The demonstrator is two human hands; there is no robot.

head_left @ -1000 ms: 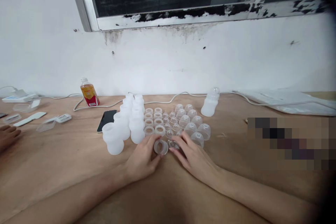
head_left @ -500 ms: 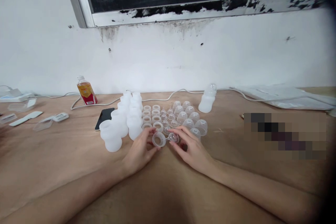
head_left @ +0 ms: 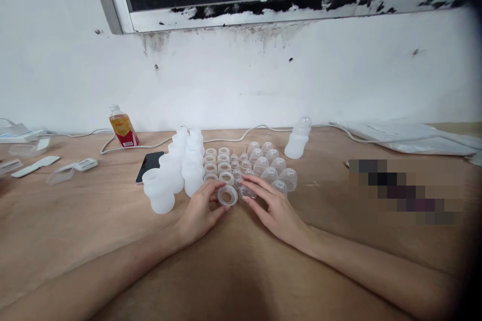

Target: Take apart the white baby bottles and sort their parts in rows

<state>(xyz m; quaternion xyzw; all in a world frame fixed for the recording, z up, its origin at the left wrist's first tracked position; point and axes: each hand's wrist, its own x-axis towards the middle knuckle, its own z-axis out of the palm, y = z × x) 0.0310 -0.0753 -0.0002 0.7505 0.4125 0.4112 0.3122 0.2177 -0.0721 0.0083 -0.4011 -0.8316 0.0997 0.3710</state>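
Observation:
My left hand (head_left: 205, 206) grips a translucent screw ring (head_left: 228, 195) at its left edge, thumb below and fingers above, with its round opening facing me. Just right of it, my right hand (head_left: 273, 206) has thumb and fingers curled round a clear bottle teat (head_left: 247, 192), partly hidden by the fingers. Ring and teat look slightly apart. Behind my hands stand rows of similar rings (head_left: 224, 166), small clear teats (head_left: 245, 164) and clear domed caps (head_left: 260, 165). Frosted white baby bottle bodies (head_left: 162, 195) line up to the left.
A capped bottle (head_left: 297, 138) stands upright at the back right. A phone (head_left: 149, 165) lies behind the bottle bodies, near a drink bottle (head_left: 123, 128). A white cable (head_left: 241, 136) runs along the wall. Plastic bags (head_left: 399, 139) lie back right, clear plastic cases (head_left: 62, 174) left.
The teat in my right hand has turned, its tip no longer pointing left at the ring. My left hand keeps the ring in nearly the same place. The view has tilted slightly.

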